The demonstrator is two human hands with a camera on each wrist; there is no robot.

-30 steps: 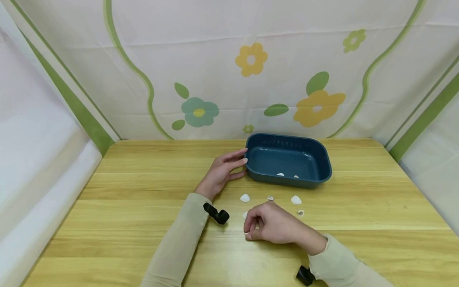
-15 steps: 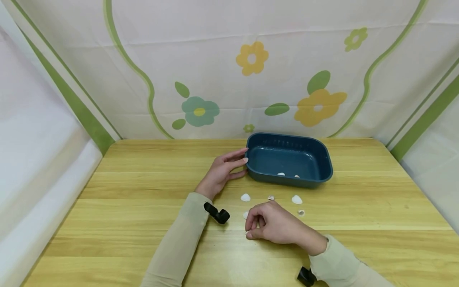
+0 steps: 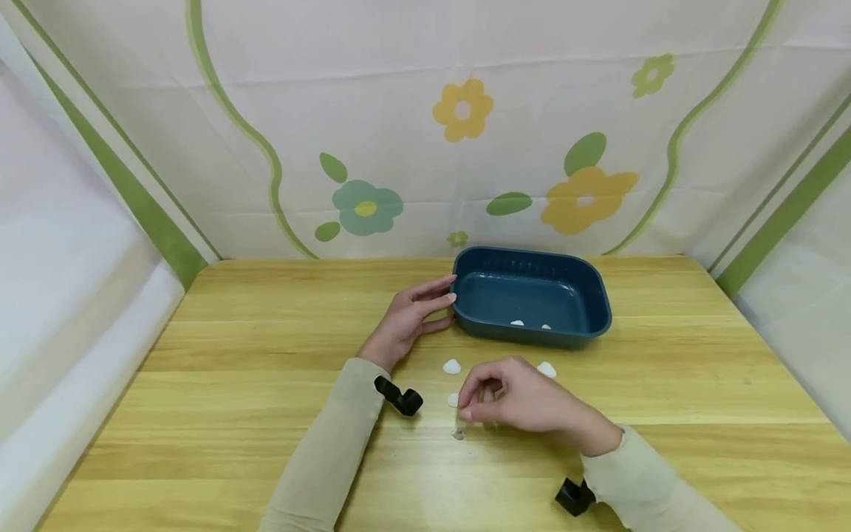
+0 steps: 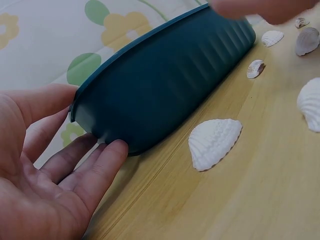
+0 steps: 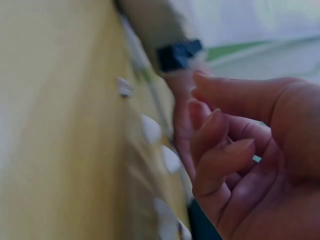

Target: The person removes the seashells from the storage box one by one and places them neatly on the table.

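My left hand (image 3: 402, 321) rests its outstretched fingers against the left end of a dark blue plastic basin (image 3: 470, 318). In the left wrist view the fingertips touch its outer wall and rim. Just above the table my right hand (image 3: 528, 395) is lifted, its fingers curled and thumb close to the index fingertip; I see no shell between them. A small greyish shell (image 3: 459, 434) lies below those fingertips. White seashells (image 3: 452, 366) (image 3: 453, 400) lie between the hands. The left wrist view shows a grey shell (image 4: 307, 41) and a small brown-marked shell (image 4: 255, 69), which the right hand hides from the head view.
Two light shells (image 3: 517, 323) show inside the basin near its front wall. Another white shell (image 3: 547, 369) lies in front of it. The wooden table (image 3: 266, 369) ends at a white curtain (image 3: 392, 111) with printed flowers behind the basin.
The right hand has risen and shifted slightly right and away from me. The greyish shell under its fingertips is now uncovered on the table. The left hand and the basin stay put.
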